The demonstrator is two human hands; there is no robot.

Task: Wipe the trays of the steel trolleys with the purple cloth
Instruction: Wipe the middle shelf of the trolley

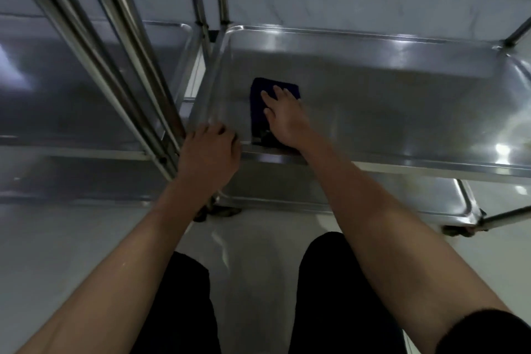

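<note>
On the far left stands a second steel trolley, its tray dull and streaked with reflections, its upright posts slanting across the view. Just right of those posts the left hand has its grip clenched over the near corner rim of the middle tray of the right-hand trolley, apparently steadying it. Right again, the right hand lies flat, fingers straight and released, pressing the purple cloth onto that tray's floor near its left end. The wide stretch of tray to the right looks not yet covered. The likely risks: the trolley rolling on its castor if the bracing hand slackens, or the cloth bunching under the palm and skipping patches.
</note>
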